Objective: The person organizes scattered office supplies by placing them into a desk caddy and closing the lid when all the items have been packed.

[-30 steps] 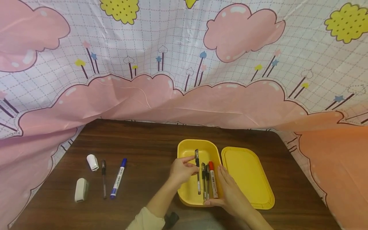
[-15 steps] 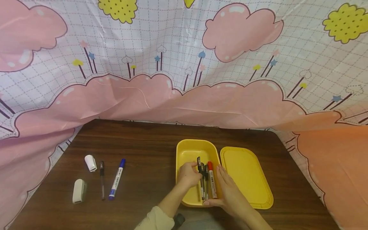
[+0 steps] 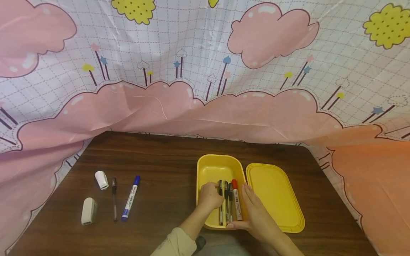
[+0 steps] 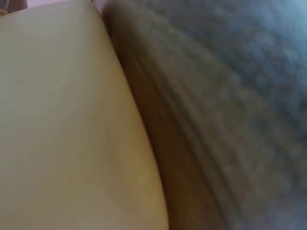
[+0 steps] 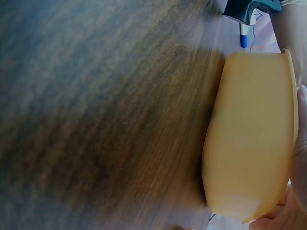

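A yellow box [image 3: 203,169] stands on the dark table in the head view. My left hand [image 3: 210,196] reaches inside it and pinches a black-capped gel pen [image 3: 221,216], which lies along the box floor; the fingertips are partly hidden. Two similar pens [image 3: 226,204] lie beside it, then a red-capped marker [image 3: 237,204] along the right wall. My right hand [image 3: 256,213] rests on the box's near right corner, its fingers straight along the right side and the thumb on the near rim. Close up, the box wall [image 4: 72,120] fills much of the left wrist view.
A yellow lid [image 3: 275,199] lies flat, right of the box. To the left are a blue marker [image 3: 130,199], another gel pen [image 3: 114,199] and two white, rounded objects, one upper [image 3: 101,180] and one lower [image 3: 88,211]. A patterned cloth [image 3: 205,117] hangs behind the table.
My left hand has lowered the gel pen into the box and set it parallel to the other pens. The right hand stays on the box corner.
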A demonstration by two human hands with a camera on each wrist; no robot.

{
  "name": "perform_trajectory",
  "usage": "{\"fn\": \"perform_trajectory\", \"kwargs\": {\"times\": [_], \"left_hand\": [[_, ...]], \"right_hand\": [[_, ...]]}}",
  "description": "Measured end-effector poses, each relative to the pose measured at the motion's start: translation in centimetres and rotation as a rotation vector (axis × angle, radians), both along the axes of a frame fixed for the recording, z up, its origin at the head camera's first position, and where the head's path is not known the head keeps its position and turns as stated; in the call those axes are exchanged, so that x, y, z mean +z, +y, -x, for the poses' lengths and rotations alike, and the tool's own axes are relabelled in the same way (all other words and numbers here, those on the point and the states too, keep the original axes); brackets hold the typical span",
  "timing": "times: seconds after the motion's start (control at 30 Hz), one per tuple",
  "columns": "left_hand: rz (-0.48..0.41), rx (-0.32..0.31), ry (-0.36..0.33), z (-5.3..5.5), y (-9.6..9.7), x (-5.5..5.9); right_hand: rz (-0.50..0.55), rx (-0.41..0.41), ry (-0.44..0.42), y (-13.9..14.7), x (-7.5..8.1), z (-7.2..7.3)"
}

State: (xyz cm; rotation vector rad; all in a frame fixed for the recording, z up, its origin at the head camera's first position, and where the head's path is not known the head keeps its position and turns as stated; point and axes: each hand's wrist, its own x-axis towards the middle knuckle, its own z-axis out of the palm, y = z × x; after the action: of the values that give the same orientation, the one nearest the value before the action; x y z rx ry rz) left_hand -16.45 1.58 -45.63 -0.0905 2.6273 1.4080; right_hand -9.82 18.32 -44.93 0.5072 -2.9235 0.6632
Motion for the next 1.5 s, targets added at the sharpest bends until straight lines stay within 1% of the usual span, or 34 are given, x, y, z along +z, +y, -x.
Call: {"fn": "perform_trajectory", "kwargs": {"times": [0.2, 0.37, 0.5, 0.6, 0.67, 0.77, 0.9, 1.13, 1.33, 1.5], "left_hand": [[0.016, 0.008, 0.044, -0.2, -0.1, -0.2], [-0.008, 0.015, 0.064, -0.3, -0.2, 0.0], [-0.050, -0.021, 0.067, -0.4, -0.4, 0.3], [-0.099, -0.051, 0.062, -0.5, -0.7, 0.7], [-0.131, -0.059, 0.054, -0.6, -0.8, 1.0], [-0.174, -0.070, 0.041, -0.7, -1.2, 1.6], [-0.209, -0.089, 0.042, -0.7, -1.7, 2.7], [-0.237, -0.100, 0.076, -0.8, -2.7, 4.9], [-0.272, -0.102, 0.105, -1.5, -3.7, 7.0], [-0.321, -0.104, 0.131, -2.0, -4.8, 8.4]], "right_hand": [[-0.001, -0.006, 0.001, -0.1, 0.0, -0.2], [0.000, -0.007, 0.004, -0.4, 0.1, -0.3], [-0.002, -0.010, -0.009, -0.5, 0.2, -0.4], [-0.007, -0.013, -0.015, -0.5, 0.2, -0.5], [-0.008, -0.014, -0.016, -0.5, 0.3, -0.6], [-0.009, -0.014, -0.019, -0.6, 0.3, -0.7], [-0.006, -0.016, -0.025, -0.6, 0.4, -0.8], [0.001, -0.017, -0.028, -0.7, 0.4, -0.9], [-0.005, -0.022, -0.040, -0.9, 0.4, -1.1], [-0.002, -0.023, -0.034, -0.9, 0.3, -1.2]]}}
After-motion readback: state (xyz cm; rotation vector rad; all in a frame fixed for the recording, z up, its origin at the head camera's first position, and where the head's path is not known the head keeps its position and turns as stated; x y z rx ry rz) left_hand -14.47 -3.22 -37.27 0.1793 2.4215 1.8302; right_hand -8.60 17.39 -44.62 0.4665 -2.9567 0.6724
